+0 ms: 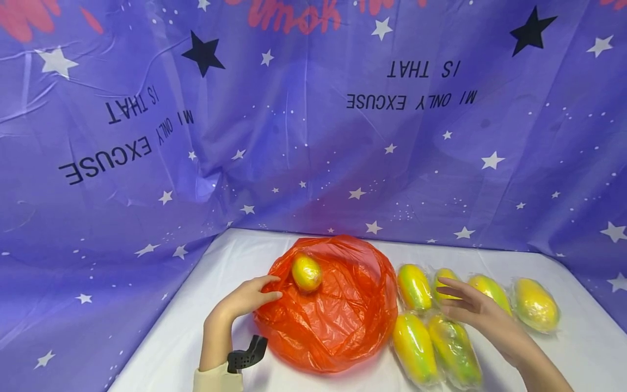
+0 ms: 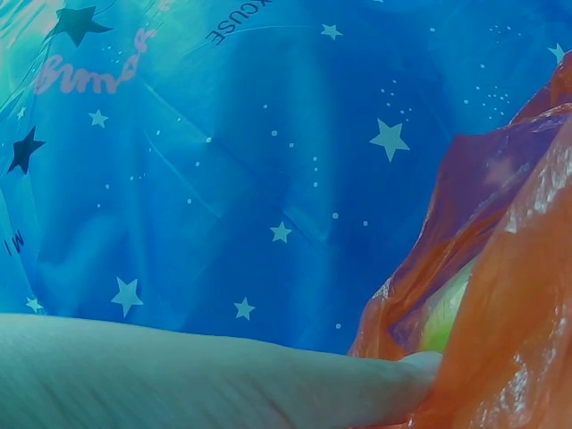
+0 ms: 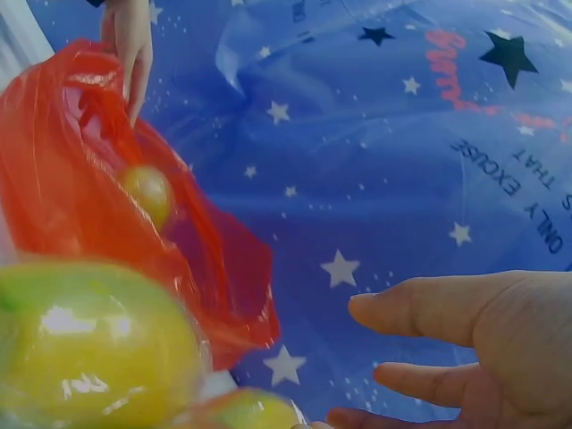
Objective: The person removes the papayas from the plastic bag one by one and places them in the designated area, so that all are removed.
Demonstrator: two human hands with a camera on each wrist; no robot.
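Observation:
A red plastic bag (image 1: 338,326) lies spread with its mouth up on the white table, one wrapped yellow mango (image 1: 307,273) inside at the left. My left hand (image 1: 245,299) holds the bag's left rim between thumb and fingers. In the left wrist view its digit (image 2: 393,380) meets the bag (image 2: 509,340). Right of the bag lie several yellow-green mangoes (image 1: 413,348) in clear wrap. Over the back ones hovers my right hand (image 1: 482,316), fingers apart. The right wrist view shows nothing between those fingers (image 3: 420,304), with a large mango (image 3: 98,349) close to the camera.
A white cloth (image 1: 578,359) covers the table. Purple star-printed sheeting (image 1: 313,136) hangs behind it and at its left side. A black device (image 1: 247,354) is strapped to my left wrist. The rightmost mango (image 1: 536,305) lies slightly apart from the others.

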